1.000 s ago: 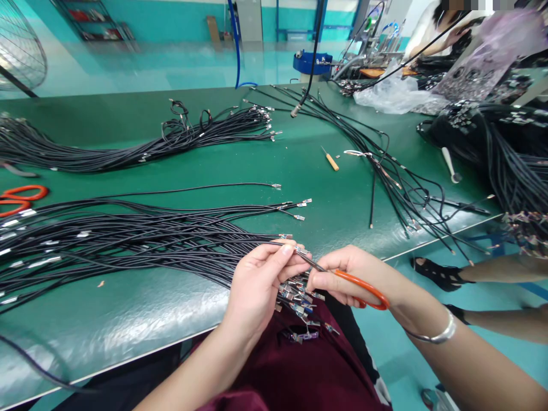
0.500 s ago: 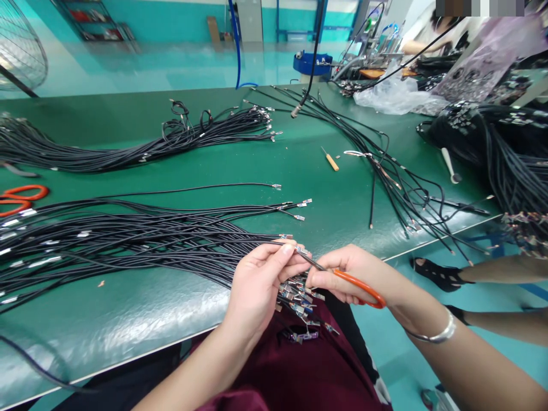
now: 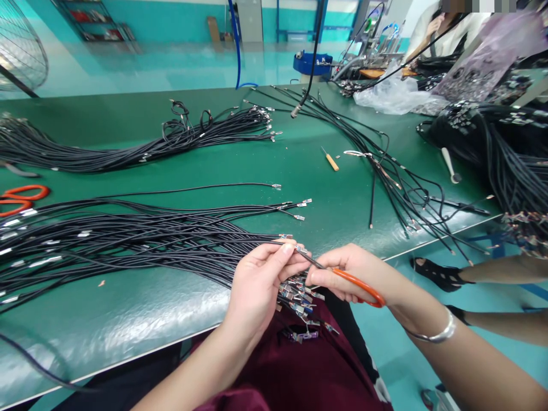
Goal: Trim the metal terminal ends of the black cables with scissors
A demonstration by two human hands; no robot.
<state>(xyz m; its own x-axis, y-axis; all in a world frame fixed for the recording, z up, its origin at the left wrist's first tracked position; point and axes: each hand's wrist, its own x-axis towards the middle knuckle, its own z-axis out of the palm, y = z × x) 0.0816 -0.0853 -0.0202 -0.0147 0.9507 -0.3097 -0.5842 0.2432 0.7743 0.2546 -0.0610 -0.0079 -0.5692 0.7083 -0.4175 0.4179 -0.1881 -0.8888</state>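
Observation:
Between the thumb and fingers of my left hand [image 3: 265,274] is the end of a black cable, with a small metal connector [image 3: 301,250] sticking out past the fingertips. My right hand [image 3: 346,273] is closed around orange-handled scissors [image 3: 359,286]. Their dark blades point left and their tips meet the held cable end at the connector. Below both hands hang many more connector ends [image 3: 299,297], over the table's front edge. The bundle of black cables [image 3: 162,240] they belong to stretches left across the green table. My left palm hides part of the bundle.
A second cable bundle [image 3: 141,151] lies farther back. Another pair of orange scissors [image 3: 23,197] is at the left. A yellow-handled pick [image 3: 331,161], loose cables [image 3: 363,142] and a white-handled tool [image 3: 449,165] lie to the right. A dark cable [image 3: 314,57] dangles from above. A co-worker sits beyond.
My hands, the cable end and the scissors look almost unmoved. At the back right, the co-worker has shifted and one of their hands is now raised.

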